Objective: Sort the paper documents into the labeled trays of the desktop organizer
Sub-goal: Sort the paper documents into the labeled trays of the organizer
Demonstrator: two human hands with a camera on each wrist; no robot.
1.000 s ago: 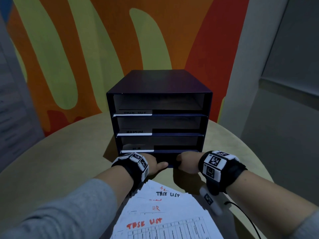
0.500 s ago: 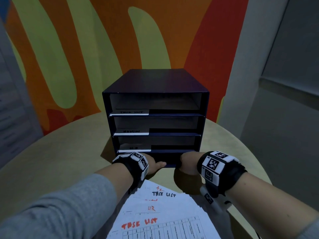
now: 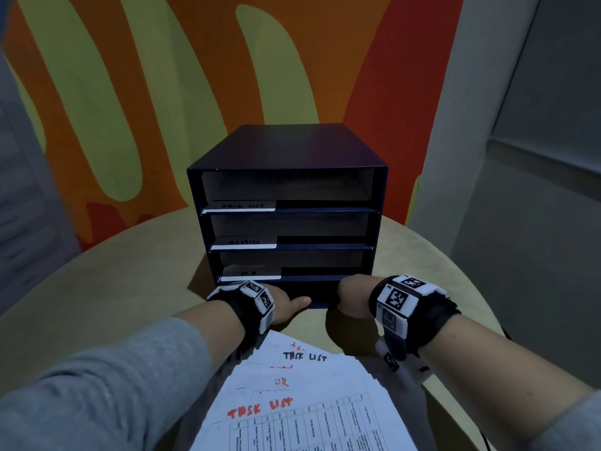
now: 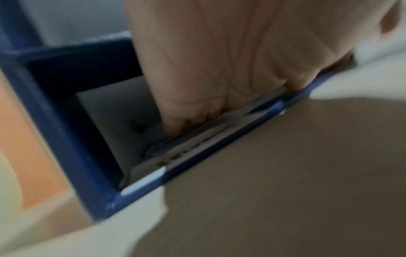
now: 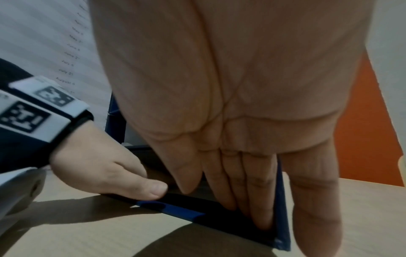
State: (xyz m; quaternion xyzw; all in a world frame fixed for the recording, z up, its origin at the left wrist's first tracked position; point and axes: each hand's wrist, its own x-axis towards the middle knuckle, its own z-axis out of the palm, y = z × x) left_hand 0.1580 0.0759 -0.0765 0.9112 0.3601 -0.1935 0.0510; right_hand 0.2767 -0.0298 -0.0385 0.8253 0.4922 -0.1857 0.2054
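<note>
A dark blue three-tray organizer [image 3: 292,148] stands on the round table, with white labels TASK LIST, ADMIN and HR from top to bottom. My left hand [image 3: 286,304] is at the bottom tray's front: its fingers [image 4: 175,121] curl over the lip into the tray, and its thumb [image 5: 153,189] lies along the base edge. My right hand [image 3: 353,294] reaches into the same tray at the right, fingers [image 5: 259,191] straight, thumb outside the side wall. A fanned stack of paper documents [image 3: 309,402], headed TASK LIST and HR, lies near me between my forearms.
The beige round table [image 3: 113,288] shows bare wood left and right of the organizer. An orange, green and red wall stands close behind it, a grey wall to the right. A cable hangs off my right wrist at the table's near right edge.
The organizer has shifted a little to the left in the head view. Both hands stay at its bottom tray.
</note>
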